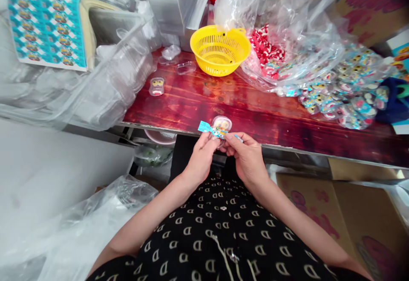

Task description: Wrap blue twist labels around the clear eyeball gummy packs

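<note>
At the table's front edge I hold a small clear plastic case [222,122] with rounded ends and a pale piece inside. A blue printed label [204,126] lies across the case's narrow middle, and its left end sticks out free. My left hand [203,152] is closed on the lower left side of the case. My right hand [247,153] pinches the label's right part against the case, thumb on top. The fingers under the case are partly hidden. A similar filled case [156,86] with two yellow eye shapes lies on the table further left.
A yellow basket [220,50] stands at the back, with empty clear shells [186,68] beside it. Left is a clear bin [108,89] of shells, with blue label sheets [47,29] on it. Right are bagged red pieces [266,46] and a heap of labelled cases [348,89].
</note>
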### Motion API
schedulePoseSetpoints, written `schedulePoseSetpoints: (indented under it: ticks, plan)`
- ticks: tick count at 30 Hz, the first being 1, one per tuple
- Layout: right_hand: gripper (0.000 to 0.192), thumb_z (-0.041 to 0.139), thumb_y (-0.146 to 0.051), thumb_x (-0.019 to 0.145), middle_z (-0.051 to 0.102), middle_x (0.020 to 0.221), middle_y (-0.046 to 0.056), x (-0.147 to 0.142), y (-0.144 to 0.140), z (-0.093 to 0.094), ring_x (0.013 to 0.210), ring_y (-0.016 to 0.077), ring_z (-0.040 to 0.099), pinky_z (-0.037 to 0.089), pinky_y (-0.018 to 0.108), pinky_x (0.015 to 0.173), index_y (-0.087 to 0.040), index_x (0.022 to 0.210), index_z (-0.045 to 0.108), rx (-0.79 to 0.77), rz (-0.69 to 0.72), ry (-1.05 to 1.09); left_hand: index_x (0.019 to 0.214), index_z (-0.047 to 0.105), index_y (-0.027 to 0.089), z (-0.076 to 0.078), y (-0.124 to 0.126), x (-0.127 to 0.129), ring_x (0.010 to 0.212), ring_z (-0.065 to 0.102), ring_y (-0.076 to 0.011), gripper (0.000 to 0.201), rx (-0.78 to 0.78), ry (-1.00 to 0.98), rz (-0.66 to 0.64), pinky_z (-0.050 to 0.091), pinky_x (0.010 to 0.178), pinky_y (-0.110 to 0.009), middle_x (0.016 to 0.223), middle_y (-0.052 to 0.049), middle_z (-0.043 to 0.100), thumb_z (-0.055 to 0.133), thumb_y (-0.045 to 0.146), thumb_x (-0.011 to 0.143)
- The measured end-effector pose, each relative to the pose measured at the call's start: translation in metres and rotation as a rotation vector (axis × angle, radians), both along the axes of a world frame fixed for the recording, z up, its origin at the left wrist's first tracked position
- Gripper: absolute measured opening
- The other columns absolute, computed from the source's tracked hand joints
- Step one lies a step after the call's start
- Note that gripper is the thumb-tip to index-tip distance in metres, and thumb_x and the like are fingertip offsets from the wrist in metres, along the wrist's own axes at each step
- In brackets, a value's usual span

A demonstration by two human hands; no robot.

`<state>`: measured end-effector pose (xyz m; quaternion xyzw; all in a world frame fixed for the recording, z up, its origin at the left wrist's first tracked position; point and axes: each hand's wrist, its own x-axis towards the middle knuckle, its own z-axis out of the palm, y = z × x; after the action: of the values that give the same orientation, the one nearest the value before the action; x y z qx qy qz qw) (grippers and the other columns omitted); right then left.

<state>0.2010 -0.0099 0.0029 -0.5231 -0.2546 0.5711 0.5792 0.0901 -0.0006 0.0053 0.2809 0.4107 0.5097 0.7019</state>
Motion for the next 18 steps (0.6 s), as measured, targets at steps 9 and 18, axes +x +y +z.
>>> schedulePoseSetpoints:
  ticks: [9,18]
  plan:
    - [0.022,0.083,-0.037,0.074,0.063,0.059,-0.004,-0.001,-0.001,-0.002,0.052,0.0087,0.053,0.039,0.024,0.051,-0.020,0.073,0.070,0.017,0.044,-0.019,0.084,0.061,0.017,-0.011,0.001,0.000,0.062,0.057,-0.0124,0.028,0.030,0.108,0.047,0.048,0.064,-0.028,0.070,-0.001,0.064,0.064,0.044,0.091]
    - [0.015,0.068,-0.033,0.090,0.075,0.076,0.000,0.011,-0.008,0.004,0.069,0.0150,0.063,0.050,0.031,0.068,-0.028,0.088,0.082,0.250,0.090,-0.579,0.087,0.063,0.019,-0.019,0.000,-0.007,0.064,0.063,-0.0140,0.030,0.167,0.348,0.076,0.051,0.067,-0.029,0.077,-0.003,0.070,0.056,0.046,0.097]
